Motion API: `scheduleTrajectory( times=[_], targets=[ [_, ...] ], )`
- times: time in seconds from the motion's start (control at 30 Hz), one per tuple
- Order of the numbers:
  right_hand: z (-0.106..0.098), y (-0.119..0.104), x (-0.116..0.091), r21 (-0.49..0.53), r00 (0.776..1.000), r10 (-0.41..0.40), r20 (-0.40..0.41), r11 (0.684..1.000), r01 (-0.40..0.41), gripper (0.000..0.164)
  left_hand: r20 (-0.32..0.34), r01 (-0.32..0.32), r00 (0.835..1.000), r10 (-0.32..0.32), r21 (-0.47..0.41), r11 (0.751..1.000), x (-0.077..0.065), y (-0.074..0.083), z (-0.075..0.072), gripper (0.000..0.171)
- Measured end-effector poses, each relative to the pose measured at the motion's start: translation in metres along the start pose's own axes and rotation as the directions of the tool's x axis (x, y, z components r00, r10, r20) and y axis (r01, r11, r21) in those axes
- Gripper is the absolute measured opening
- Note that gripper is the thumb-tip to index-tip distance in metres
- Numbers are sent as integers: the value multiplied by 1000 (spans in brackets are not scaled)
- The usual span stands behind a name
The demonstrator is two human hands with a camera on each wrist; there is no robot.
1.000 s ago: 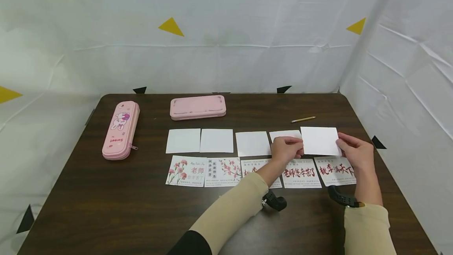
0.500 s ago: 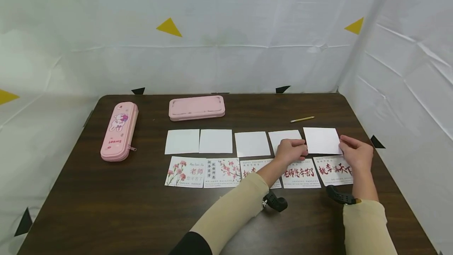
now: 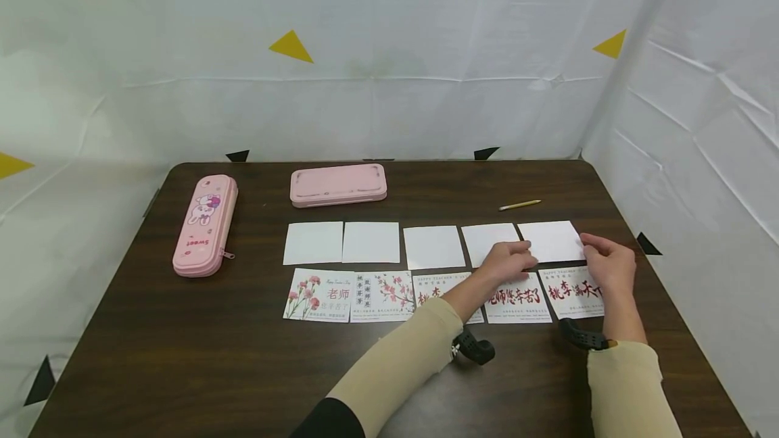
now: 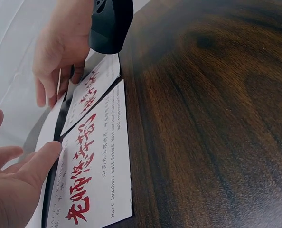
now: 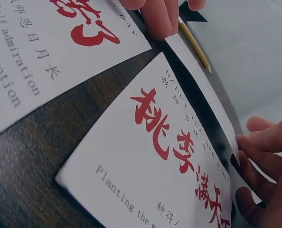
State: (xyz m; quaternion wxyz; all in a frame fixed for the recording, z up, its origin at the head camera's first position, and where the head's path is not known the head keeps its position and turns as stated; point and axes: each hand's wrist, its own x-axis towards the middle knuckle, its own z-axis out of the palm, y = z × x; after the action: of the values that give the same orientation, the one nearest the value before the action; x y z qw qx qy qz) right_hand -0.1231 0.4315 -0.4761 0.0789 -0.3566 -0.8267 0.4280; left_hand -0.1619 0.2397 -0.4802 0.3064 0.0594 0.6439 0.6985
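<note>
A blank white card (image 3: 552, 240) lies at the right end of a row of blank cards, its right part slightly raised in the right wrist view. My right hand (image 3: 611, 265) pinches its right edge between thumb and fingers. At the card's lower left, my left hand (image 3: 505, 262) rests with fingers fairly straight, fingertips by the gap to the neighbouring blank card (image 3: 485, 238). Below are printed cards: one with red characters (image 4: 91, 161) under my left hand, another (image 5: 145, 156) near my right. My left forearm partly covers a third printed card (image 3: 441, 282).
Farther left lie more blank cards (image 3: 371, 242) and two flower cards (image 3: 319, 295). A pink pencil case (image 3: 205, 225) stands at the left, a flat pink case (image 3: 338, 185) at the back. A short pencil (image 3: 519, 205) lies behind the blank row. White sheeting (image 3: 389, 113) encloses the table.
The rightmost blank card has come down nearly flat, shifting slightly left and toward the row. My right hand moved a little left and down with it; the left hand edged right.
</note>
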Motion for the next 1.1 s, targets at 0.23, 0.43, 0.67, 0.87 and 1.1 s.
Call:
scheduleTrajectory(
  times=[0.23, 0.43, 0.67, 0.87, 1.1],
  targets=[
    [2, -1, 0, -6, 1000, 2, 13, 1000, -2, 42, 50, -13, 999, 13, 0, 1000, -2, 1, 0, 48],
    [1, -1, 1, 3, 1000, 8, 23, 1000, -8, 43, 42, 5, 999, -3, -38, 999, 0, 2, 2, 47],
    [1, -1, 0, 17, 1000, 11, 25, 1000, -12, 44, 40, 15, 999, -12, -77, 997, 0, 2, 1, 48],
    [1, -2, -1, 10, 1000, 12, 11, 1000, -12, 43, 48, 21, 999, -13, -176, 984, -1, 3, -3, 45],
    [-4, -8, -4, 27, 1000, -3, -3, 1000, 3, 44, 81, -20, 996, 36, -193, 981, -11, 9, -15, 40]
  ],
)
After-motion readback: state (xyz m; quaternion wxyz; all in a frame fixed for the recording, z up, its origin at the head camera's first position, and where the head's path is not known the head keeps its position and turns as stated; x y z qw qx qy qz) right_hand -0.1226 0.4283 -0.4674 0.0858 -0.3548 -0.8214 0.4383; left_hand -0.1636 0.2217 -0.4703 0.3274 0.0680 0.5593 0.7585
